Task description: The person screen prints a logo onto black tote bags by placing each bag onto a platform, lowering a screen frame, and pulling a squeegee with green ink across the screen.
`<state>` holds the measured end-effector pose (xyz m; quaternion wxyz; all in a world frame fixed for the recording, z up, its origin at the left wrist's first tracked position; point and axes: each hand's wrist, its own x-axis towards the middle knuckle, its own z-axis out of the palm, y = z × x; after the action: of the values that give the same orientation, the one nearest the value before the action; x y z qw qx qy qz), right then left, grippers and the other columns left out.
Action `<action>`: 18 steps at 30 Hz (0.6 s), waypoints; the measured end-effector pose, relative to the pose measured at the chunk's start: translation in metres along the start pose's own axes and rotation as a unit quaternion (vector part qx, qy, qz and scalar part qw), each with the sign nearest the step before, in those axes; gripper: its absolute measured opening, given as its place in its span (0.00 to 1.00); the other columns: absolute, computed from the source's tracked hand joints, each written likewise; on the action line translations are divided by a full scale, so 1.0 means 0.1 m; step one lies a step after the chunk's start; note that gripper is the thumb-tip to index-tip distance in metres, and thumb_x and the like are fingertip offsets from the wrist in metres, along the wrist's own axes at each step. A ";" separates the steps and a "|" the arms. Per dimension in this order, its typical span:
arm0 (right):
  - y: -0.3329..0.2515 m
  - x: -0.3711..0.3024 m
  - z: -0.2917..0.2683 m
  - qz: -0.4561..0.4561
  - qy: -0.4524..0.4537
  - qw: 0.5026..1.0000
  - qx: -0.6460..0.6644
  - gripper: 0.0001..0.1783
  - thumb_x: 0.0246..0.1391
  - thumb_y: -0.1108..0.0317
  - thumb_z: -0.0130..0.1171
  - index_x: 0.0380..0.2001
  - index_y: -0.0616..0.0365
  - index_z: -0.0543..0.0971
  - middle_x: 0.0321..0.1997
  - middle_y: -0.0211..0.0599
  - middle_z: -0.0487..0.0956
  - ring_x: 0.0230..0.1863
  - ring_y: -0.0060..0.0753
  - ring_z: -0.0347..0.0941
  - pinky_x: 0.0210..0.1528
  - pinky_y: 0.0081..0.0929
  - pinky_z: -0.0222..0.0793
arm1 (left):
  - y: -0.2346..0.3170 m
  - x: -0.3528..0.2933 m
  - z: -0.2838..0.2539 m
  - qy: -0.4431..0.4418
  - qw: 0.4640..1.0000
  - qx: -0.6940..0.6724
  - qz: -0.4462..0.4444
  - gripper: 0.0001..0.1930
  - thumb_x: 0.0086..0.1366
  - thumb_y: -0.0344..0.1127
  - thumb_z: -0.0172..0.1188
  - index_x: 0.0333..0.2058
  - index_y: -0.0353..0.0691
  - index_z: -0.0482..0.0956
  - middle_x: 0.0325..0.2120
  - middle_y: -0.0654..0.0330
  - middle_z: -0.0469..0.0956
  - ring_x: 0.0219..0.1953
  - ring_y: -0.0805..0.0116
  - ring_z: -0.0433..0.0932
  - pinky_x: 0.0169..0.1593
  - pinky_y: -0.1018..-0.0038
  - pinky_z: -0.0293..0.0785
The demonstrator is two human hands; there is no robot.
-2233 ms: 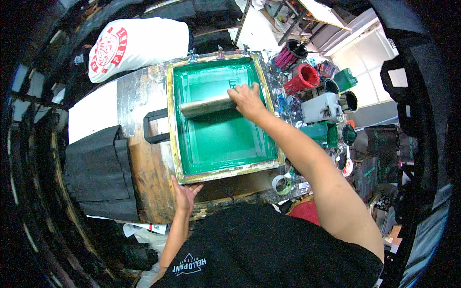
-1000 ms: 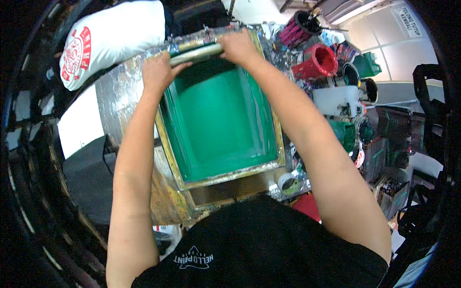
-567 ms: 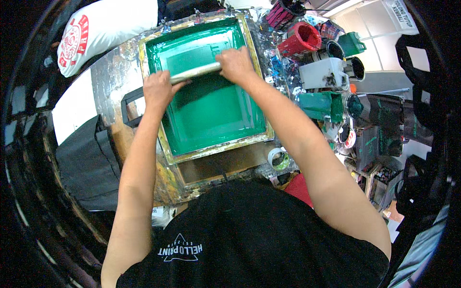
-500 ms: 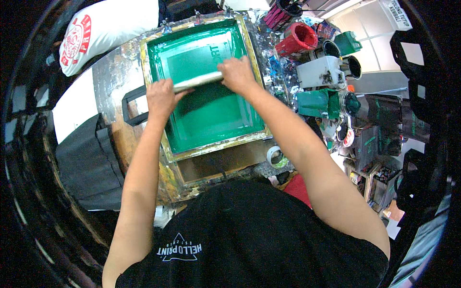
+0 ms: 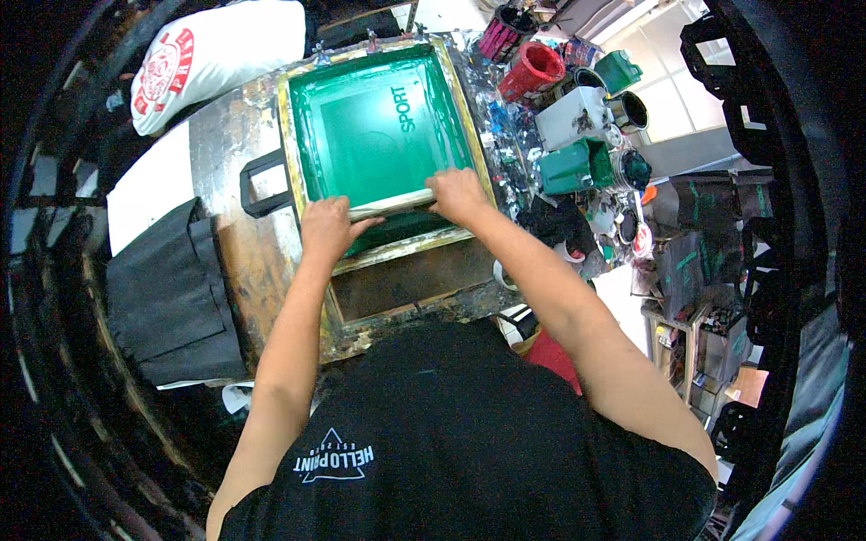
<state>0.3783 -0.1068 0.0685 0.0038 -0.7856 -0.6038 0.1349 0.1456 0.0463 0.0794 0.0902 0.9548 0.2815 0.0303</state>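
From my remote feed I log the pale squeegee [image 5: 393, 206], clamped in the curled fingers of left hand [image 5: 327, 230] and right hand [image 5: 458, 197], now drawn from mid-screen toward the near end of the green-inked screen [image 5: 361, 149], dark lettering [image 5: 402, 110] clear beyond, so this stroke looks nearly spent.

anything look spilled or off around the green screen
Yes: paint blotches in several colours mark the table to the right of the frame, which is itself stained and patchy. I can't tell whether they're wet.
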 end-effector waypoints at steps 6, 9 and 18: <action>-0.14 -0.44 0.20 -0.027 0.097 0.994 -0.044 0.21 0.37 0.65 0.76 0.38 0.48 0.81 0.39 0.32 0.80 0.47 0.42 0.77 0.46 0.44 0.68 | 0.10 -0.44 0.13 0.063 0.998 0.000 0.022 0.28 0.43 0.56 0.78 0.32 0.41 0.77 0.30 0.58 0.76 0.37 0.56 0.76 0.45 0.61 0.68; -0.17 -0.52 0.29 -0.022 0.113 0.992 -0.053 0.20 0.38 0.68 0.71 0.40 0.47 0.81 0.39 0.31 0.80 0.46 0.40 0.76 0.47 0.43 0.66 | 0.13 -0.51 0.16 0.056 0.998 -0.008 0.017 0.27 0.42 0.53 0.80 0.32 0.42 0.76 0.30 0.58 0.74 0.38 0.56 0.75 0.45 0.61 0.68; -0.10 -0.69 0.05 -0.133 0.082 0.987 0.025 0.29 0.43 0.60 0.73 0.50 0.46 0.76 0.49 0.35 0.75 0.52 0.41 0.72 0.49 0.43 0.65 | -0.01 -0.89 0.18 0.108 0.987 -0.115 -0.040 0.42 0.41 0.53 0.81 0.54 0.39 0.76 0.46 0.51 0.74 0.51 0.51 0.72 0.56 0.57 0.66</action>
<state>0.3518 -0.1709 0.0792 0.0911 -0.7065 -0.6969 0.0829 0.0721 -0.0035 0.0612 0.1699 0.9171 0.3225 0.1614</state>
